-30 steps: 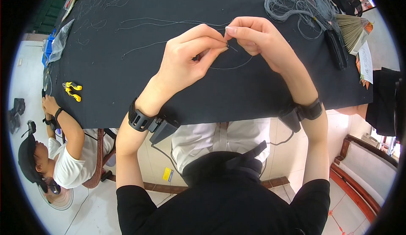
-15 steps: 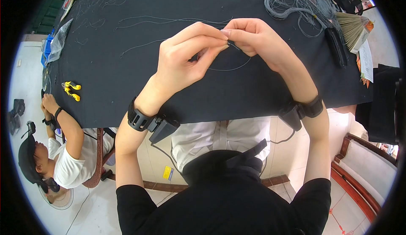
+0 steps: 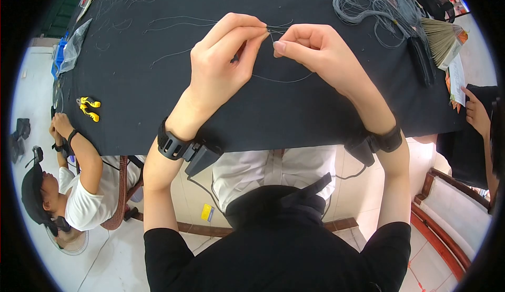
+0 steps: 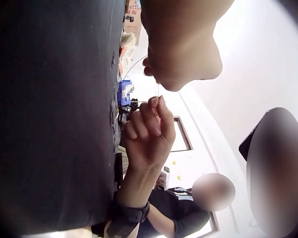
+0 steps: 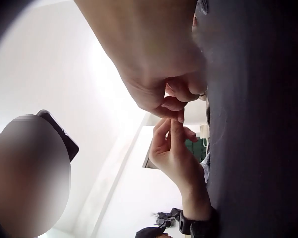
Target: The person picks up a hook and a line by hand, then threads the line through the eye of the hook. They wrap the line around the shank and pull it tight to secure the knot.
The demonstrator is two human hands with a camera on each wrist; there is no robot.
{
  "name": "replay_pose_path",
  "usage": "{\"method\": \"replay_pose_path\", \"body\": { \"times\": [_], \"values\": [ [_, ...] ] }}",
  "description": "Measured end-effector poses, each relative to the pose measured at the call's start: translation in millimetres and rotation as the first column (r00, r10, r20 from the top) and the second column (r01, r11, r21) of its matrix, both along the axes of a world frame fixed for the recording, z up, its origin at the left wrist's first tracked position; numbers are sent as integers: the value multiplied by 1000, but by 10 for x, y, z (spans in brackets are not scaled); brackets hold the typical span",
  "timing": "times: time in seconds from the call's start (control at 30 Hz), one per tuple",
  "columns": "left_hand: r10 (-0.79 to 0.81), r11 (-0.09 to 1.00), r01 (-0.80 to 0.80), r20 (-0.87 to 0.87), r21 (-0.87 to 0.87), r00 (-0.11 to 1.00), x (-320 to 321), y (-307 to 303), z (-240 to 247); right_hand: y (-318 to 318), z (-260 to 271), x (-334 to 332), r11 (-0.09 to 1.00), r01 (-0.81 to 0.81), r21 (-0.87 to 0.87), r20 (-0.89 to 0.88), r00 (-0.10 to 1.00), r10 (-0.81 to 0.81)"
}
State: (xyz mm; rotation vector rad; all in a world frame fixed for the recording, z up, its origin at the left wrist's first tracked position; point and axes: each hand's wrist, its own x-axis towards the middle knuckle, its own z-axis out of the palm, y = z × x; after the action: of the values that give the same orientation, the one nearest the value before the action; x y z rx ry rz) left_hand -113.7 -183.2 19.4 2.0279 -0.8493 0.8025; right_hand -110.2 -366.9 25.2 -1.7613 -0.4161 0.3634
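In the head view my left hand [image 3: 221, 58] pinches a thin grey fishing line [image 3: 284, 81] between thumb and fingertips, where a tiny dark bit shows. Just to the right, my right hand [image 3: 323, 55] pinches a short length of the same line, its fingers curled in. A small gap separates the two sets of fingertips, with the strand stretched across it. Below them the line sags in a loose curve over the black cloth [image 3: 294, 118]. The left wrist view shows the right hand [image 4: 151, 134] with thumb and forefinger together.
Loose line ends [image 3: 168, 26] trail to the left of the hands. A large coil of grey line [image 3: 357, 5] lies at back right beside a black case [image 3: 419, 63]. Yellow-handled pliers [image 3: 89, 109] lie at left. Other people are at both table sides.
The hands, whose fingertips were touching, have drawn apart. My left hand has moved left and farther from my body; the right fingertips are slightly lower. A person's hand has appeared at the right edge.
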Motion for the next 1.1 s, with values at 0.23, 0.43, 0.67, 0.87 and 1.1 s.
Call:
{"method": "replay_pose_path", "body": {
  "times": [0.23, 0.43, 0.67, 0.87, 1.1],
  "values": [
    [-5, 996, -2, 74, 94, 997, -4, -10, -3, 5, 1, -35, 992, -54, 113, 126, 991, 39],
    [-29, 993, 20, 75, 119, 997, -18, -11, -2, 8, -39, -23, 988, -102, 117, 159, 984, 82],
    [-19, 999, 18, 24, 32, 1000, -13, 5, 17, -38, -86, 23, 998, -45, 38, 142, 989, 39],
    [-149, 988, 152, -133, 11, 980, -70, -22, 35, -153, 14, 119, 991, 78, 113, -170, 984, -58],
    [-130, 989, 135, -73, 62, 989, -40, -18, 9, -165, 27, 98, 968, -1, 249, -78, 997, 21]
  ]
}}
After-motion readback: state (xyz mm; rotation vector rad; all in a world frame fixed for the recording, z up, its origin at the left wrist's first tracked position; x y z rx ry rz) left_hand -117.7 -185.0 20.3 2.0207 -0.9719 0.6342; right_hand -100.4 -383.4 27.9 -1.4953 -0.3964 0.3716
